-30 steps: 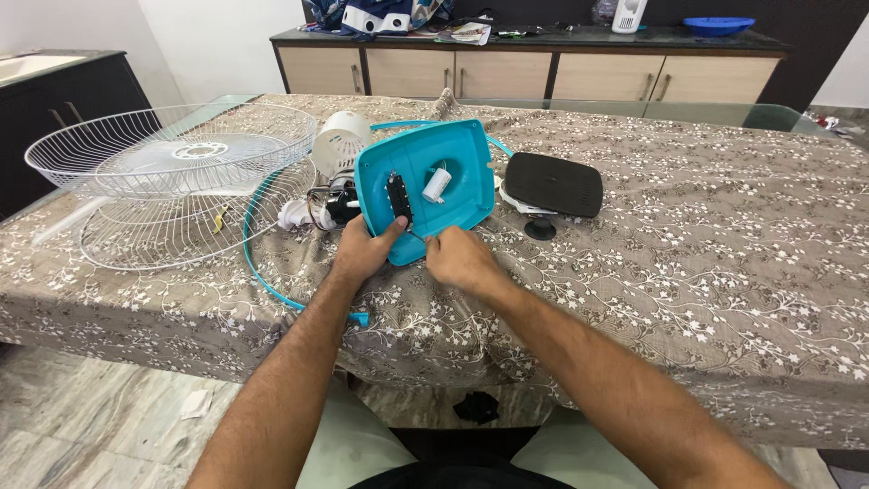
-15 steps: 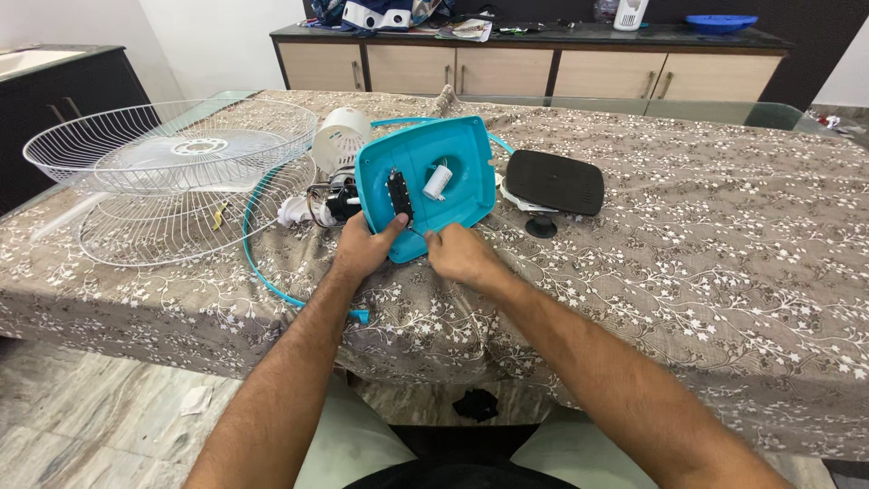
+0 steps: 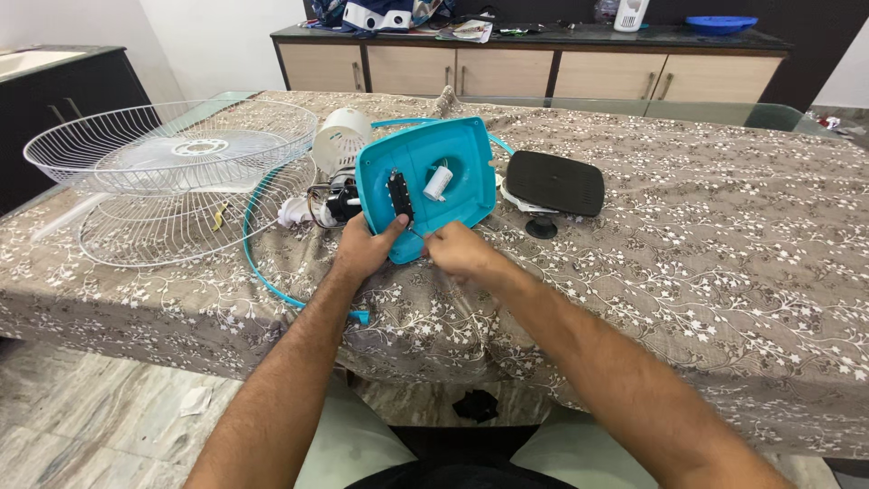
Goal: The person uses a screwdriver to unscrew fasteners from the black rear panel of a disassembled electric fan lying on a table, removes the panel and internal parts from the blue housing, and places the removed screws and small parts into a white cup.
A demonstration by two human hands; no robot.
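My left hand (image 3: 365, 251) gripped the near edge of the turquoise fan base cover (image 3: 425, 186), thumb by its black switch block (image 3: 397, 196), while my right hand (image 3: 460, 254) pinched something small at the same edge. The cover stood tilted on the worktop (image 3: 688, 235), insides exposed. Wire guards (image 3: 172, 172) lay apart at left; reassembly looked far off.
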